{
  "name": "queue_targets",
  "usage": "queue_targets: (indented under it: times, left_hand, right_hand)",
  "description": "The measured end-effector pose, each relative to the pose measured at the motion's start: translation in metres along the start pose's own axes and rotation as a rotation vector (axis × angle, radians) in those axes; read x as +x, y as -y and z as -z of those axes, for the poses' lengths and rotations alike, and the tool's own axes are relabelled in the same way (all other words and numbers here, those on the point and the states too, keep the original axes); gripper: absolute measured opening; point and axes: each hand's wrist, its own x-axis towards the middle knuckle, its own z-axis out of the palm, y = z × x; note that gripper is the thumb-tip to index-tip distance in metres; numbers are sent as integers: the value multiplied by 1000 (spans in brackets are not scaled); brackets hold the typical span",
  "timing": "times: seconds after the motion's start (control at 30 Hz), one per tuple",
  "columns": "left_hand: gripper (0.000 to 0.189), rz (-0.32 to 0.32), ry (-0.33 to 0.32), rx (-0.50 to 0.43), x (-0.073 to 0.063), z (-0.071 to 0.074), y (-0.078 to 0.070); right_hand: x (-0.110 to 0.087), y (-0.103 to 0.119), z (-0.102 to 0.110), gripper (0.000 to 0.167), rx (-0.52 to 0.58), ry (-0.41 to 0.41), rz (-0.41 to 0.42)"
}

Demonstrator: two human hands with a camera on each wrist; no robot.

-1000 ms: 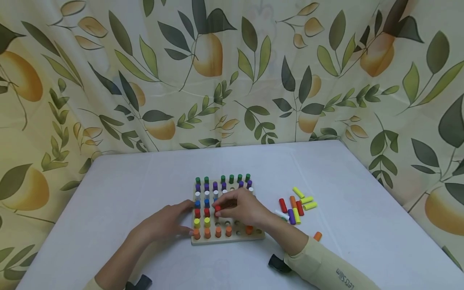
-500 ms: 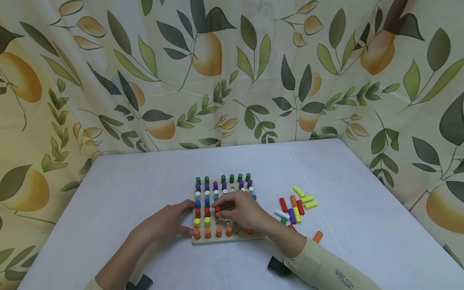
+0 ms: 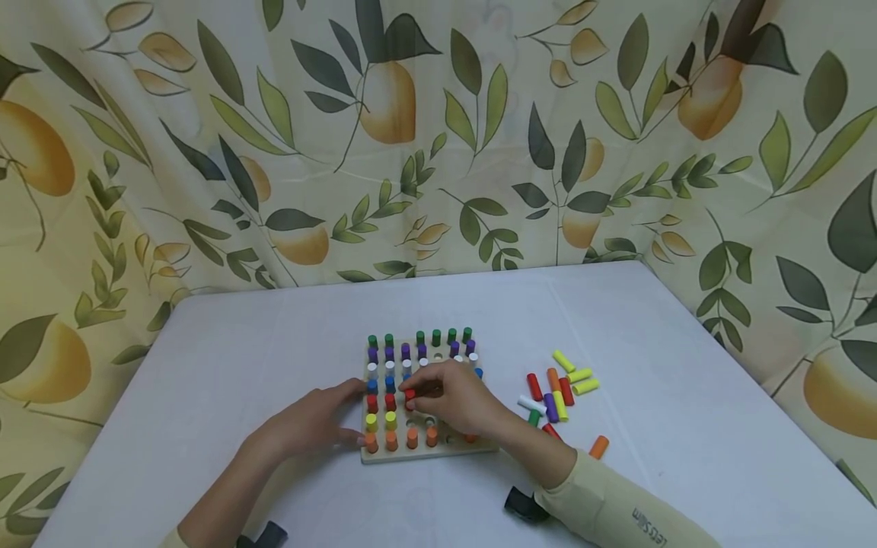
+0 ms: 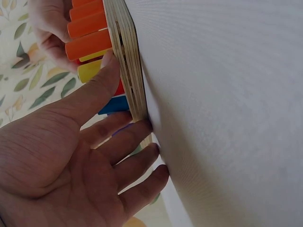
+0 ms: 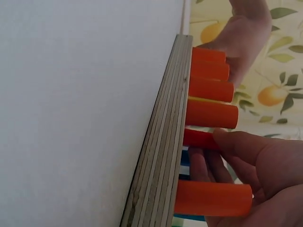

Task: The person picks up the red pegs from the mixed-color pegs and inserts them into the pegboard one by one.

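Observation:
A wooden pegboard (image 3: 438,454) lies on the table with rows of coloured pegs standing in it. My right hand (image 3: 460,397) pinches a red peg (image 3: 409,399) between thumb and fingers, upright in the red row, third from the left. In the right wrist view the lower end of this red peg (image 5: 199,138) meets the board, though how deep it sits is hidden. My left hand (image 3: 308,417) rests against the board's left side. Its thumb (image 4: 105,78) touches the edge near a yellow peg (image 4: 90,71), and its fingers are fairly straight along the side.
Loose pegs lie right of the board, among them a white one (image 3: 531,404), a purple one (image 3: 551,407) and several yellow and red ones. One orange peg (image 3: 599,447) lies nearer the front. A patterned curtain (image 3: 438,152) hangs behind the table (image 3: 274,335).
My right forearm has shifted slightly, uncovering a loose green peg and a red one beside it. The right hand keeps its pinch on the red peg; the left hand stays put.

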Motion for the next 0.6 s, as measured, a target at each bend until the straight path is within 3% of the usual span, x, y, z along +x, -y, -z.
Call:
queue_targets:
  times: [0.6]
  left_hand:
    - [76,-7,-4,-5,1,-1,3]
  right_hand:
    - [-1,0,-3,25,-1,-15,2]
